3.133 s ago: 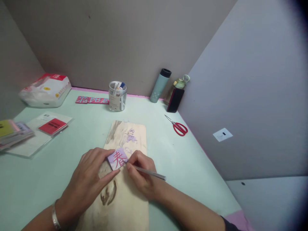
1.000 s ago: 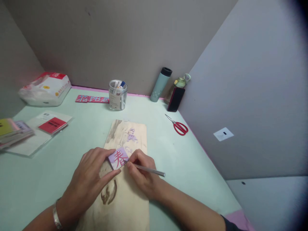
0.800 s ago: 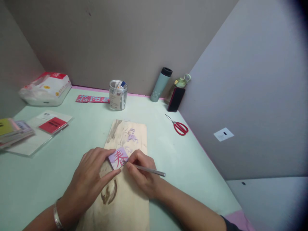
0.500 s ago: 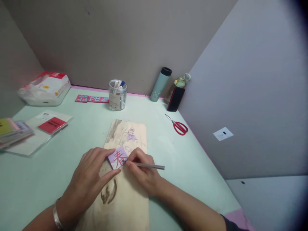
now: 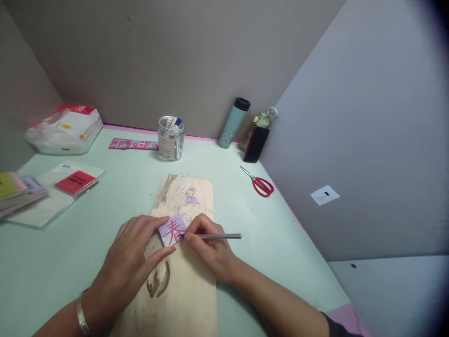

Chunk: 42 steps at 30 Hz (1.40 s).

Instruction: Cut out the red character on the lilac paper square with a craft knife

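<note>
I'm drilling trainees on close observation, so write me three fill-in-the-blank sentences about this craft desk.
1. The left hand holds a small lilac paper square bearing a ____ character on the pale wooden board.
2. The right hand grips a thin grey metal tool, while the silver bracelet sits on the ____ wrist.
3. The tall teal flask by the back wall has a ____ lid.

Missing words: red; left; black.
</note>
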{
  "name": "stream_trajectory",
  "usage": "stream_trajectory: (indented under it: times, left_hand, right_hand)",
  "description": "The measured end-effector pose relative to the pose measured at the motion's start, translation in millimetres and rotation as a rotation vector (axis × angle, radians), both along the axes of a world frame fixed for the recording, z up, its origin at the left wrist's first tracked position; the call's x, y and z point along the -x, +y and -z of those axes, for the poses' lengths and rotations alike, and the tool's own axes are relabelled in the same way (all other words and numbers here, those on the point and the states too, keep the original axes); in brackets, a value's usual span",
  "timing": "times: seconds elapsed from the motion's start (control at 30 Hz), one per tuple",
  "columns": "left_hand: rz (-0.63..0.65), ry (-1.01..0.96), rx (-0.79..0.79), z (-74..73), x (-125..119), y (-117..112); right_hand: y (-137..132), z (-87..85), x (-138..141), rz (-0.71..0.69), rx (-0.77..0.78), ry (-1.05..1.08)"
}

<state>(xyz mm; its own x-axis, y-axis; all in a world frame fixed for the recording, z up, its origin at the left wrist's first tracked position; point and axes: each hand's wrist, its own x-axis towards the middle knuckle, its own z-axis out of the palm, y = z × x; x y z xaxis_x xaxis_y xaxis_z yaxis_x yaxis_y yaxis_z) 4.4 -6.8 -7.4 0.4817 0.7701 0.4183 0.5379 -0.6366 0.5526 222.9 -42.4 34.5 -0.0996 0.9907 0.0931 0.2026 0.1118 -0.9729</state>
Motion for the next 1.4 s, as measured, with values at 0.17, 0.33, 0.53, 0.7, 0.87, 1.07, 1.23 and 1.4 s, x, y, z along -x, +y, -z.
stream_trajectory:
  times: [0.17,0.33,0.53,0.7,0.87,1.07,1.23,1.4]
  left_hand:
    - [0.014,-0.008,-0.007,-1.8,0.5,0.2]
    - [0.039,0.001,0.039,-3.4,2.3,0.7]
    - [0.054,0.016,0.036,-3.7,0.8,2.9]
    - [0.045,0.017,0.017,-4.5,-0.3,3.6]
    - [0.043,0.017,0.025,-4.9,0.0,1.1]
    - [0.039,0.016,0.044,-4.1,1.0,-1.0]
    - [0.035,0.015,0.023,-5.0,-0.3,-0.4]
    - [0.030,0.018,0.005,-5.4,-0.7,-0.8]
  right_hand:
    - [2.1,4.1,1.6,0.092,0.065,0.134]
    - [3.8,2.5,0.3,0.118,0.086,0.198]
    - [5.6,-4.1,-1.1,0.090,0.116,0.290]
    - [3.9,-1.3,-0.6,0.090,0.108,0.208]
    - [2.0,1.7,-1.2,0.089,0.063,0.120]
    - [0.8,-1.1,0.1,0.075,0.053,0.061]
    - [1.5,-3.1,0.8,0.072,0.027,0.025]
    - [1.3,-3.2,0.0,0.070,0.037,0.026]
